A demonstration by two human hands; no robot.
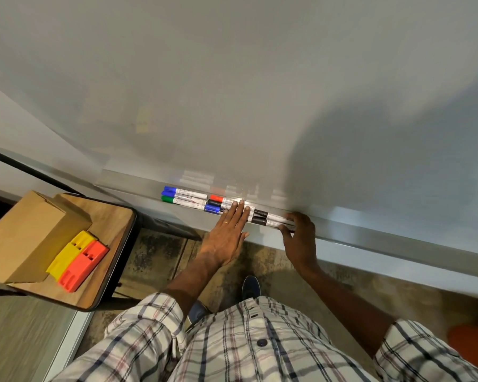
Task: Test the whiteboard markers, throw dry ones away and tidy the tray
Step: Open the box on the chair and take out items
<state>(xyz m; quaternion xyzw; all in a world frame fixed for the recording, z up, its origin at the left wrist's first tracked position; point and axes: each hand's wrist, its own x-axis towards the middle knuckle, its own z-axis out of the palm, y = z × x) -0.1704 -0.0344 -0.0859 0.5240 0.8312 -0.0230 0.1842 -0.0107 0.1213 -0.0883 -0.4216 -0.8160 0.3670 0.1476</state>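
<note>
Left hand [231,230] lies flat, straight fingers pressing the markers [191,201] lined up in the tray [370,237], right hand [298,235] at its 3 o'clock curls round the black ones' ends, so I'd guess tidying, next nudge them flush.

Eight markers [191,200] in view, two plastic blocks [84,264]; one cardboard box [25,235]

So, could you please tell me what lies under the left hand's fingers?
White marker barrels in the whiteboard tray; the left hand covers their middles with straight fingers, and black caps show beside them.
</note>
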